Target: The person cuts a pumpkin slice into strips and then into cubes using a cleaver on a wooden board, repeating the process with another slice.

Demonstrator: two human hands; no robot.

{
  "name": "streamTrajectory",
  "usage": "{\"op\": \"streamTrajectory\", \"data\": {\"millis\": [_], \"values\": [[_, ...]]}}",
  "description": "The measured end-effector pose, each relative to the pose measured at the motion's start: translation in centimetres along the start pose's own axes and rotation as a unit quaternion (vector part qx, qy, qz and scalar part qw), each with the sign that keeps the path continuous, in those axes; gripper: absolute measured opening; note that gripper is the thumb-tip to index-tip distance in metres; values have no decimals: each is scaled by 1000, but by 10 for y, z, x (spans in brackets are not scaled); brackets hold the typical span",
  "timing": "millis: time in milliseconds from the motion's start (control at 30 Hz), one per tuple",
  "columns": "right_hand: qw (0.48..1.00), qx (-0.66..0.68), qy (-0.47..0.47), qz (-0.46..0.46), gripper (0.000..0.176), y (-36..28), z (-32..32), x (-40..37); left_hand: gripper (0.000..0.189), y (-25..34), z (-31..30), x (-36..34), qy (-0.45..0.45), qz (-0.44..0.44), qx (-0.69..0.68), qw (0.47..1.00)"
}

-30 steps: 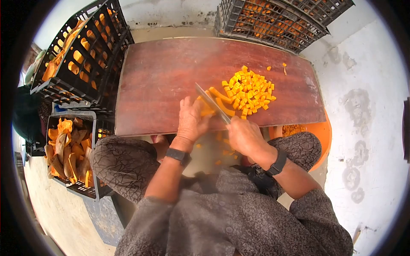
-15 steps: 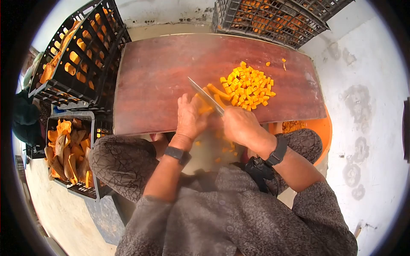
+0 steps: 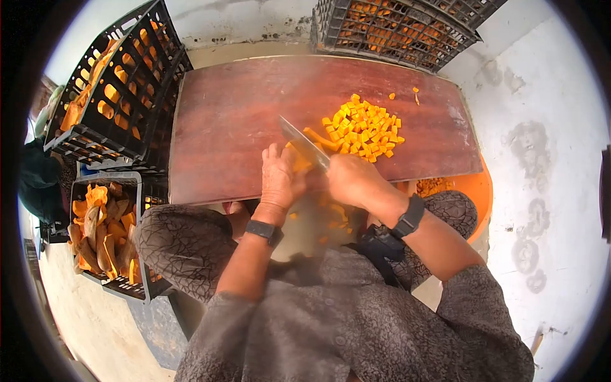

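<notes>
Head view.

Low reddish-brown wooden table [image 3: 242,108] on pale, stained concrete floor [image 3: 541,127].

Left hand [image 3: 280,178] at the table's near edge, palm down. Fingers [image 3: 273,156] close together, curled over long orange squash strips [image 3: 316,138] and holding them to the wood.

Right hand [image 3: 350,180] just beside it, fingers wrapped tight round the hidden handle of a broad steel knife [image 3: 300,143]. Blade angled away to the left, touching the strips.

Heap of small orange cubes [image 3: 363,127] just right of the blade.

Tilted black plastic crate [image 3: 121,95] at left, holding orange chunks. Second black slatted crate [image 3: 394,25] at the far edge, likewise filled. Grey-rimmed crate [image 3: 105,235] lower left, holding orange peelings. Orange plastic basin [image 3: 474,191] below the table's right near corner, cubes inside.
</notes>
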State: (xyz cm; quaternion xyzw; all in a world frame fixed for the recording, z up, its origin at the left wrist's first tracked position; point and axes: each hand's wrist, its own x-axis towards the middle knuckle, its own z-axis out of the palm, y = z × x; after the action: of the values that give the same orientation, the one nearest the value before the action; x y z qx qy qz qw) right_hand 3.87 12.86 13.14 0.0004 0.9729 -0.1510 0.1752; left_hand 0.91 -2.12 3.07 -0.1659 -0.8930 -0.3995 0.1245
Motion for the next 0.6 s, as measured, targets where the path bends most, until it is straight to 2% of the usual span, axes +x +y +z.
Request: {"op": "streamTrajectory", "data": {"millis": [167, 233, 367, 467, 600], "values": [[999, -31, -45, -3, 13, -5, 3, 7, 33, -1, 2, 4, -10, -6, 10, 1000], [1000, -1, 22, 11, 15, -4, 21, 19, 33, 1, 2, 4, -8, 14, 4, 1000], [999, 18, 37, -6, 20, -3, 27, 31, 33, -5, 0, 2, -11, 34, 5, 999], [997, 45, 69, -1, 20, 1, 30, 26, 34, -4, 3, -1, -4, 38, 1, 999], [997, 3, 72, -1, 14, -6, 33, 22, 35, -5, 4, -3, 10, 29, 7, 1000]]}}
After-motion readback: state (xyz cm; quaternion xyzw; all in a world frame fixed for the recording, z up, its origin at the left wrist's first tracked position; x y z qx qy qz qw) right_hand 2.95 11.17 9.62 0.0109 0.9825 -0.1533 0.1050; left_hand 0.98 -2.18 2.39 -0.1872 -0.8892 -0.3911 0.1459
